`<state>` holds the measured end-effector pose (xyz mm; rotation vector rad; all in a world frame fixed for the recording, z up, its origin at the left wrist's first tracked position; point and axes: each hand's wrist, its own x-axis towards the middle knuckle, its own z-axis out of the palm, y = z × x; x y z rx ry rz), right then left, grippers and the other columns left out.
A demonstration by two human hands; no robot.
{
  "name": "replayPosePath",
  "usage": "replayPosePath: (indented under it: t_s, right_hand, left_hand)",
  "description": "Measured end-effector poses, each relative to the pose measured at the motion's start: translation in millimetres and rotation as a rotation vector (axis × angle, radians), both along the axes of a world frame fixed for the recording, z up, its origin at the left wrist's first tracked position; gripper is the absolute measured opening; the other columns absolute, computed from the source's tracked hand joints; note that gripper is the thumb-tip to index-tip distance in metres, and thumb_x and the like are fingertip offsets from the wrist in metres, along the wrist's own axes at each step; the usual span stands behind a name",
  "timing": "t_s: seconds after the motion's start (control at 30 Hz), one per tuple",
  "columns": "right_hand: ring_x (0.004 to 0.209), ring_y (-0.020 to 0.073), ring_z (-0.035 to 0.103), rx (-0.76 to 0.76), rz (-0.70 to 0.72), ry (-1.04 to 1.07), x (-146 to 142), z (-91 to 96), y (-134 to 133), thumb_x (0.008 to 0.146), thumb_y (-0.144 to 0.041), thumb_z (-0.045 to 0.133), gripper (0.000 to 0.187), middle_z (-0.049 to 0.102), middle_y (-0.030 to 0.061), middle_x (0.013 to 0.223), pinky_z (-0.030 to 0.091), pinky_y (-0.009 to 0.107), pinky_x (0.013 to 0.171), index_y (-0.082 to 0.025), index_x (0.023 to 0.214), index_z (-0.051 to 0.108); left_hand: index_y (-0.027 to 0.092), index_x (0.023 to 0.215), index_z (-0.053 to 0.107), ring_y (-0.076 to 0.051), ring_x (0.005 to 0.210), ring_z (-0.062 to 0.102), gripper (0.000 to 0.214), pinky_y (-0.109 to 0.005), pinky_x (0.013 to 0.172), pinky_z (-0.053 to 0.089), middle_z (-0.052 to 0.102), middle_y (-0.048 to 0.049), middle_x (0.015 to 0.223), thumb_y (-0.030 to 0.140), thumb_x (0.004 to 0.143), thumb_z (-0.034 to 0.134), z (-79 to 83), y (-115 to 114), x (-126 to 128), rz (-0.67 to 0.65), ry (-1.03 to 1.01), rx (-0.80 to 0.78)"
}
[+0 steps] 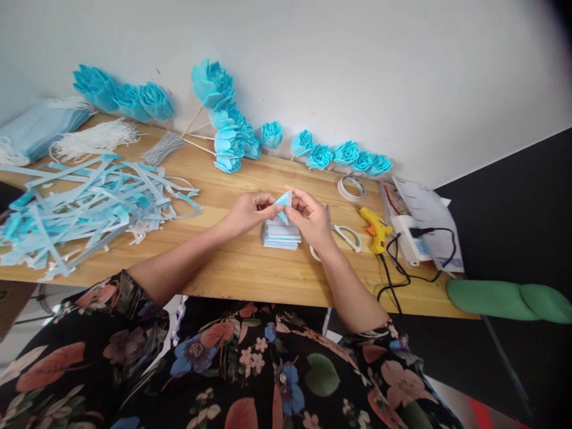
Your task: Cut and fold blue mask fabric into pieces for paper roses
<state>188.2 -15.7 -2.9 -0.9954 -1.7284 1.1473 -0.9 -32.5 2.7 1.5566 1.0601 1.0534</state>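
Observation:
Between the fingertips of both hands is a small light-blue and white folded piece of fabric (pixel 283 201), with a corner pointing up. My left hand (pixel 250 213) pinches its left side, thumb and fingers closed. From the other side my right hand (pixel 310 215) grips it with closed thumb and fingers. Just under the hands lies a neat stack of cut blue-and-white mask pieces (pixel 281 235) on the wooden table (pixel 232 262). White-handled scissors (pixel 347 237) rest partly behind my right wrist.
Blue fabric flowers (pixel 230 134) line the wall. At left lie a heap of cut strips (pixel 89 208), white ear loops (pixel 96 138), grey wires (pixel 163 148) and face masks (pixel 44 128). At right are a tape roll (pixel 351 188), a yellow glue gun (pixel 376 230), a power strip (pixel 412 241) and cords.

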Motion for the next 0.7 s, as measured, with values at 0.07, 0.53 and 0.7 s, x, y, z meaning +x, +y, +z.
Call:
replayPosePath:
  t_s: [0.07, 0.53, 0.7]
  right_hand:
    - [0.069, 0.0134, 0.058, 0.012, -0.003, -0.004, 0.5, 1.5, -0.4, 0.085, -0.038, 0.067, 0.046, 0.065, -0.0011, 0.080, 0.050, 0.029, 0.065, -0.027, 0.129, 0.063]
    - [0.135, 0.0242, 0.050, 0.296, 0.048, -0.111, 8.4, 8.2, 2.5, 0.089, -0.031, 0.066, 0.023, 0.055, 0.0011, 0.143, 0.046, 0.046, 0.108, -0.035, 0.111, 0.071]
    - [0.131, 0.0250, 0.053, 0.354, 0.064, -0.167, 8.4, 9.8, 3.0, 0.088, -0.033, 0.070, 0.006, 0.058, 0.0015, 0.139, 0.041, 0.050, 0.112, -0.031, 0.092, 0.074]
  left_hand:
    - [0.015, 0.067, 0.060, -0.009, 0.060, 0.051, 0.037, -0.023, 0.057, 0.038, 0.060, -0.0002, 0.064, 0.049, 0.082, 0.067, -1.0, 1.0, -0.3, -0.026, -0.026, -0.013]
    - [0.014, 0.067, 0.058, -0.006, 0.051, 0.049, 0.039, -0.020, 0.049, 0.036, 0.060, 0.0007, 0.058, 0.047, 0.072, 0.079, 6.4, 0.9, -4.7, 0.004, -0.358, -0.258]
    - [0.014, 0.067, 0.057, -0.006, 0.050, 0.049, 0.038, -0.020, 0.049, 0.036, 0.060, 0.0012, 0.058, 0.046, 0.071, 0.079, 5.1, 1.6, -3.9, 0.022, -0.327, -0.247]
